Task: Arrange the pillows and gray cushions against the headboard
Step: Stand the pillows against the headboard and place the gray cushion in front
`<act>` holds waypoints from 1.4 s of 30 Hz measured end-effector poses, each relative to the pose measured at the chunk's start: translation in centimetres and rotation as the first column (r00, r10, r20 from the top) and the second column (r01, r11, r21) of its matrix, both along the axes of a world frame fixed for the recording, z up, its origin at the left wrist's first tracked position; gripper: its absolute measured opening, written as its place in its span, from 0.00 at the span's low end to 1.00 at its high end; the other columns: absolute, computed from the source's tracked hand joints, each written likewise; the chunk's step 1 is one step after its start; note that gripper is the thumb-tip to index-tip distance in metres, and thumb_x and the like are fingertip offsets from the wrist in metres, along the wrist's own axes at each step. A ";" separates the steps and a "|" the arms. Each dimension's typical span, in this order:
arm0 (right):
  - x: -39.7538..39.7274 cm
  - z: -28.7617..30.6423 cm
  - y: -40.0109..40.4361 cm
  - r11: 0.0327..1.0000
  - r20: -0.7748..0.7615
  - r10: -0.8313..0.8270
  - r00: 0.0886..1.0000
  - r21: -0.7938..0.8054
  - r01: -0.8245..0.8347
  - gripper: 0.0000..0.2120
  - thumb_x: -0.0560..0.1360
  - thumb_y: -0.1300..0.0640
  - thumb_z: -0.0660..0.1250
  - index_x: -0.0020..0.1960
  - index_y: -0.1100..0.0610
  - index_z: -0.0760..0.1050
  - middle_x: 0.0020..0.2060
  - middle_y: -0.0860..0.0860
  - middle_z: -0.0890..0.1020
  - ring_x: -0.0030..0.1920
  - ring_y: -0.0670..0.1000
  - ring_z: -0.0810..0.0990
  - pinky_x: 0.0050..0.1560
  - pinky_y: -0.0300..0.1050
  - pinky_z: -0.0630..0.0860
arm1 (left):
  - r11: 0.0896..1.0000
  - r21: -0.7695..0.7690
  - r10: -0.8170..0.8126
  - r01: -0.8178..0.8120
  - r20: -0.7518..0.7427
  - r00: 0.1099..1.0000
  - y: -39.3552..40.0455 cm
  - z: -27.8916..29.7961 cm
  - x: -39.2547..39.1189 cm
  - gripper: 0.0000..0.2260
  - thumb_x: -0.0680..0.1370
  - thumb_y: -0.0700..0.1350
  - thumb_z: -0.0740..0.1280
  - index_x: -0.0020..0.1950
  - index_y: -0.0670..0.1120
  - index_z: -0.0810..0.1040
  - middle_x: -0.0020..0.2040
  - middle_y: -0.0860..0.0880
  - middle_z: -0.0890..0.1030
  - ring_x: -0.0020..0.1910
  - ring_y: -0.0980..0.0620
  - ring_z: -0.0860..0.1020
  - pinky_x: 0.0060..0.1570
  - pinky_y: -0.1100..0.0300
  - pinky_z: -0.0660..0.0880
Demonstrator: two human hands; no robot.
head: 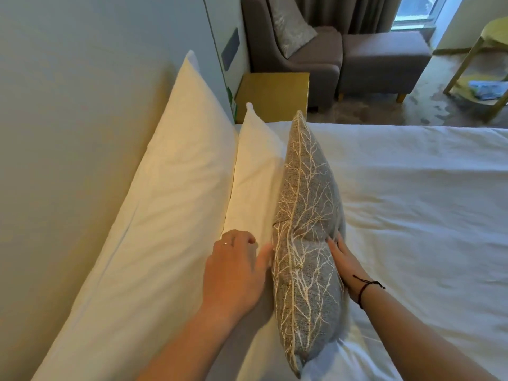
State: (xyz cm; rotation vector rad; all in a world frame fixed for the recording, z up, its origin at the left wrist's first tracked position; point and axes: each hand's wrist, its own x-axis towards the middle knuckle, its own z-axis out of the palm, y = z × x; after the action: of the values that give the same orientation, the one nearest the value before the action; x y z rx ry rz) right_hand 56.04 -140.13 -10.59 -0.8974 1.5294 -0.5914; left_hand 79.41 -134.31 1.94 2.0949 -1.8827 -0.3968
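Clearly a single head view, looking down along the bed toward twelve o'clock. Saw a gray cushion (308, 215) standing on edge at centre, leaning toward nine o'clock against a smaller white pillow (255, 182); that one leaned in turn on a larger white pillow (154, 210) propped on the headboard (68, 105). Judged the layering deliberate: tallest at the back, patterned cushion in front, each held upright by the one behind.

Found the left hand (236, 270) at seven o'clock of the cushion, fingers loosely spread and fairly straight, resting between cushion and smaller pillow, thumb touching the cushion's piped seam; gripped nothing, as far as could be told. Wore a ring. Found the right hand (343, 262) at four o'clock, palm flat on the cushion's outer face, fingers extended and pressing in, denting the fabric. Carried a dark cord bracelet (365, 290) on that wrist. Read the two hands as squeezing the cushion from both sides to seat and straighten it, near the end of placing this one.

Noted the white duvet (412, 215) spreading toward three o'clock. Noted, beyond the bed at twelve, a wooden nightstand (272, 94), a gray armchair (297, 45) holding a second gray cushion (291, 26) on its seat, and an ottoman (384, 59) beside it. Suspected that second cushion was yet to be brought over.
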 end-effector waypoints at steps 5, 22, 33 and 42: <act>0.4 4.2 2.0 0.993 0.066 -0.084 0.994 -0.079 0.090 0.48 0.63 0.22 0.59 0.77 0.39 0.50 0.77 0.45 0.59 0.74 0.52 0.62 0.73 0.56 0.60 | 0.938 0.270 0.232 -0.217 -0.026 0.972 8.8 -2.5 3.2 0.31 0.77 0.65 0.59 0.75 0.50 0.62 0.72 0.50 0.70 0.71 0.50 0.68 0.67 0.54 0.67; 6.8 10.3 5.5 0.866 -0.517 0.268 0.813 -0.240 -0.438 0.51 0.69 0.39 0.70 0.76 0.41 0.35 0.79 0.56 0.44 0.78 0.61 0.48 0.72 0.67 0.57 | 0.913 0.175 0.327 -0.368 0.222 0.919 21.4 -1.7 3.0 0.23 0.78 0.68 0.51 0.38 0.50 0.69 0.39 0.46 0.82 0.42 0.42 0.81 0.32 0.54 0.66; 5.6 11.1 6.3 0.850 -0.442 0.344 0.828 -0.229 -0.475 0.54 0.67 0.34 0.71 0.78 0.42 0.37 0.78 0.58 0.42 0.78 0.61 0.43 0.73 0.67 0.54 | 0.915 0.331 0.277 -0.230 -0.101 0.956 24.2 -1.9 7.0 0.15 0.70 0.65 0.70 0.39 0.55 0.76 0.36 0.55 0.78 0.36 0.56 0.76 0.33 0.57 0.70; 4.8 11.2 8.1 0.846 -0.425 0.362 0.830 -0.224 -0.484 0.54 0.65 0.31 0.71 0.77 0.40 0.39 0.79 0.56 0.43 0.78 0.59 0.44 0.74 0.65 0.54 | 0.913 0.293 0.256 -0.282 0.126 0.959 25.9 -0.8 7.0 0.18 0.77 0.55 0.67 0.32 0.48 0.70 0.30 0.51 0.75 0.31 0.50 0.75 0.29 0.56 0.65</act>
State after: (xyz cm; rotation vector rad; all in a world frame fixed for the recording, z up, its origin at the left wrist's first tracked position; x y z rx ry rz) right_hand 60.86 -132.00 0.60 -1.6358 1.5038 -0.3534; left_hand 86.39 -108.40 1.16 2.5734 -1.6238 -0.5755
